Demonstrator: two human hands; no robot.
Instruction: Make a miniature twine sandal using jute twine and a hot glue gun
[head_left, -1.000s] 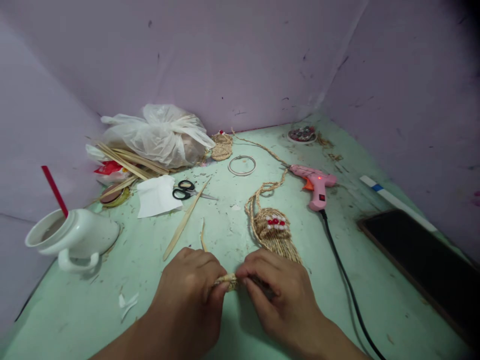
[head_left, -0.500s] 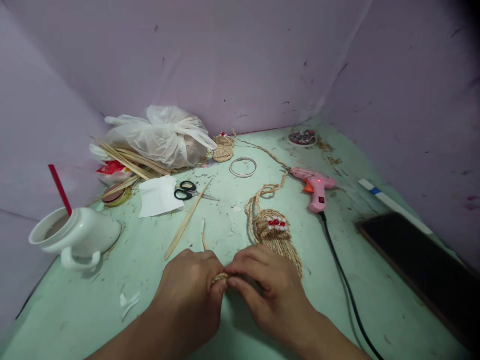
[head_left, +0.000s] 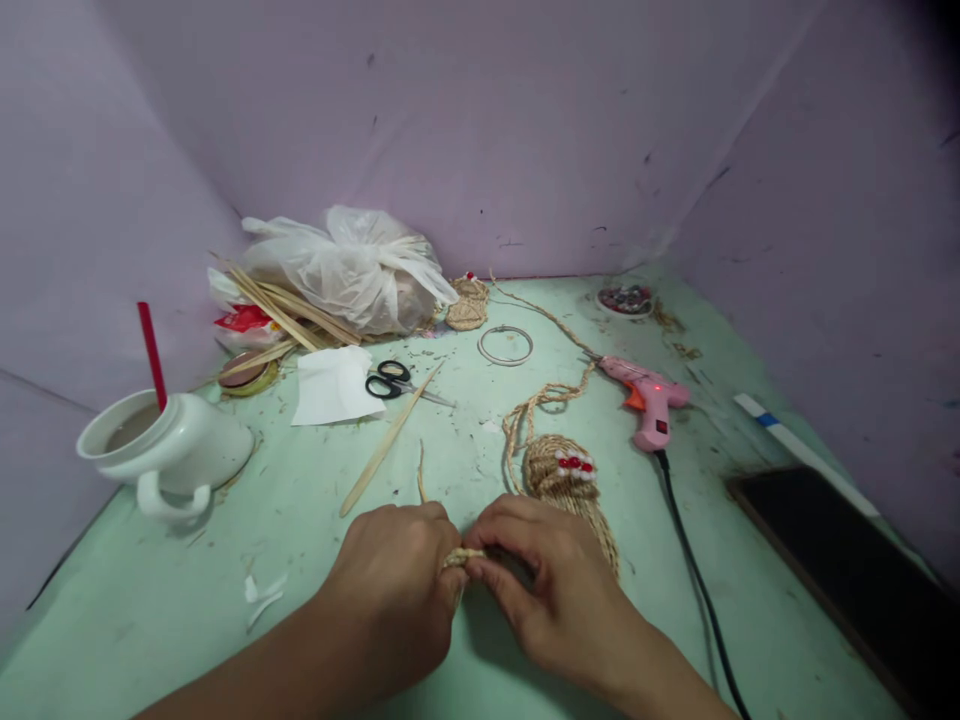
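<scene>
A short length of braided straw cord (head_left: 463,556) shows between my hands. My left hand (head_left: 401,575) is closed around one end of it, and a thin loose strand (head_left: 421,472) sticks up beyond its knuckles. With thumb and fingertips, my right hand (head_left: 544,575) pinches the other end. Just past my right hand lies a woven straw piece (head_left: 559,475) trimmed with red and white beads. A long straw braid (head_left: 536,398) loops out of it toward the back of the table. Most of the cord inside my left hand is hidden.
To the right lie a pink glue gun (head_left: 651,395) with a black cable and a dark phone (head_left: 840,570). On the left are a white cup (head_left: 176,450), paper (head_left: 334,385), scissors (head_left: 397,382) and a pointed wooden strip (head_left: 386,445). A plastic bag (head_left: 360,275) and wire ring (head_left: 505,345) sit behind.
The camera view has shifted, so everything sits a little further right. Slightly more of the braided cord shows between my hands. Both hands keep their hold.
</scene>
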